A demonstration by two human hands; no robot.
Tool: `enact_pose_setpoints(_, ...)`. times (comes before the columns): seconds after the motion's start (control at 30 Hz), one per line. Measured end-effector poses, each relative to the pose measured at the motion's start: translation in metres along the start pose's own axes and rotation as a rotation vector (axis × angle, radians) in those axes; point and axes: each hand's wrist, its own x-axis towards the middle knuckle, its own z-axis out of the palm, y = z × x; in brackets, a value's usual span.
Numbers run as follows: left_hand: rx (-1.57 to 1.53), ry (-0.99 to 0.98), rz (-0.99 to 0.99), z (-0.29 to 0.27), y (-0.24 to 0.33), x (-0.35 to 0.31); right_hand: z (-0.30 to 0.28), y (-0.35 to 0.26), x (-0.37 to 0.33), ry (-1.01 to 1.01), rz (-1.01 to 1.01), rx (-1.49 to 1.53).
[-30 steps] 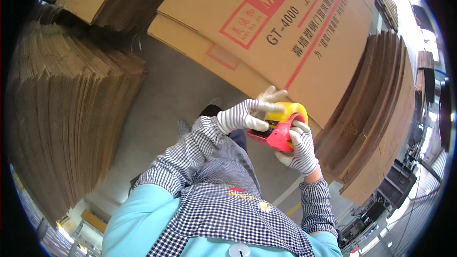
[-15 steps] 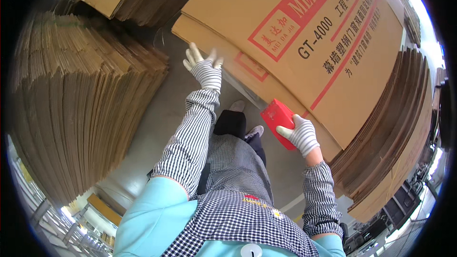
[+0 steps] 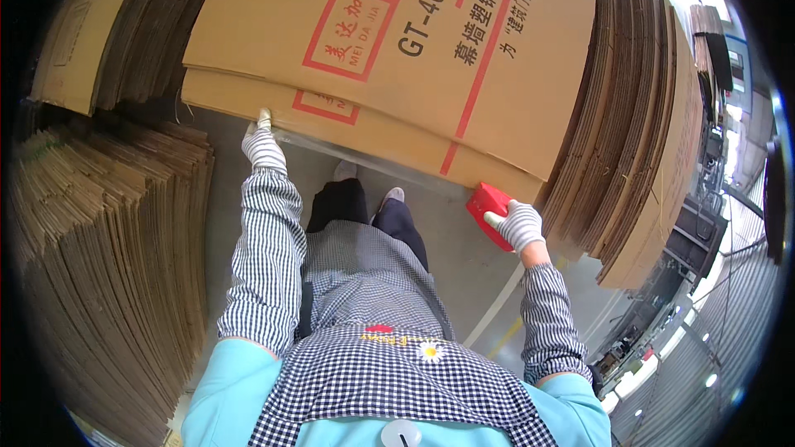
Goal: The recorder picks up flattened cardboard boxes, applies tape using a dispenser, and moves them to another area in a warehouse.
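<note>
Fingers of the left hand stretch up and press on the bottom edge of the big cardboard box, near its left corner. They look straight, not curled around anything, and they touch the box where a shiny strip of clear tape starts. The right hand is near the right end of the same bottom edge, just under the box. Its fingers are curled shut around a red tape tool, and the tool's front touches or almost touches the box edge; I cannot tell which. Both hands wear white knit gloves with grey stripes. The arms have black and white checked sleeves. The box is flat and brown, with red lines and dark printing on it, and it leans above the hands. The clear tape runs along the box's bottom edge from the left hand toward the red tool. Right of the box stands a thick stack of flat cardboard sheets. Left of the box is another tall pile of cardboard. Below the box, between the two hands, you see the person's dark trousers and two light shoes on the grey floor.
</note>
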Motion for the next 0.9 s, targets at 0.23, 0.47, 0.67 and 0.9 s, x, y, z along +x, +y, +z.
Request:
enact_pose_setpoints(0.23, -0.201, -0.074, 0.094, 0.013, -0.002, -0.031, 0.02, -0.058, 0.033, 0.046, -0.114, -0.517)
enact_pose_setpoints(0.47, 0.111, 0.361, 0.519, -0.001, -0.041, -0.034, 0.026, 0.05, -0.014, 0.463, -0.15, -0.088)
enact_pose_setpoints(0.67, 0.74, -0.149, 1.122, 0.063, -0.079, -0.197, 0.077, 0.067, -0.058, 0.488, 0.21, 0.123)
enact_pose_setpoints(0.9, 0.382, 0.478, 0.608, 0.083, 0.011, -0.05, 0.141, 0.107, -0.078, 0.272, 0.092, 0.457)
